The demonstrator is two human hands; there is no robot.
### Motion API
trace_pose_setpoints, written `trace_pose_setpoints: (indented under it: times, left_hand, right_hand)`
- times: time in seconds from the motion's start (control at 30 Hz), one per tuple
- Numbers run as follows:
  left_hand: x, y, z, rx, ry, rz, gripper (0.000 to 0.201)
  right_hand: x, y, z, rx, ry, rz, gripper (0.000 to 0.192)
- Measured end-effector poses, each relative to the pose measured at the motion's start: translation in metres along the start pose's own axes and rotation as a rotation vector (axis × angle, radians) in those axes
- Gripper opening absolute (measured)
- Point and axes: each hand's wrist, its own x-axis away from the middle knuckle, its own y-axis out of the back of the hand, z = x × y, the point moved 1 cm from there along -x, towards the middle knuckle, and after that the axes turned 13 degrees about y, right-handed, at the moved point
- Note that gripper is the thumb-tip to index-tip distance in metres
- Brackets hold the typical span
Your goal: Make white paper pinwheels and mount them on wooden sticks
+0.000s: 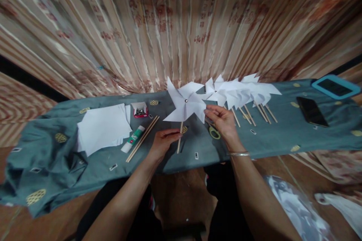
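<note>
1. We judge the work well along: a row of finished white pinwheels (pixel 243 92) lies on the bench (pixel 283 131) to our right, sticks pointing toward us, overlapping one another.
2. One more pinwheel (pixel 185 101) is in hand, already folded into four pointed vanes and pinned at the centre with a small shiny head onto its wooden stick (pixel 179 139).
3. Our left hand (pixel 162 143) pinches that stick low down, fingers closed around it; our right hand (pixel 223 120) has its fingers narrowed on the edge of a right-hand vane. A thin metal bangle (pixel 239 154) sits on the right wrist.
4. More seems left to do: a loose stack of white paper squares (pixel 103 126) lies at the left, with two bare sticks (pixel 143 138) just beside a glue stick (pixel 132 139) and a small pink box of pins (pixel 139 110).
5. The paper looks crisp, matte and sharply creased; the sticks are slim, pale and straight. The bench wears a soft grey-green cloth with yellow round motifs, wrinkled at the left end.
6. A green tape roll (pixel 214 132) lies near the right hand; a dark phone (pixel 312 111) and a blue-framed tablet (pixel 336 86) rest far right.
</note>
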Motion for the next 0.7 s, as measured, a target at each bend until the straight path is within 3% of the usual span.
trace_pose_setpoints:
  times: [0.7]
  left_hand:
    - [-0.003, 0.000, 0.001, 0.020, -0.036, -0.033, 0.033]
  right_hand:
    - [0.014, -0.015, 0.003, 0.064, -0.037, 0.170, 0.043]
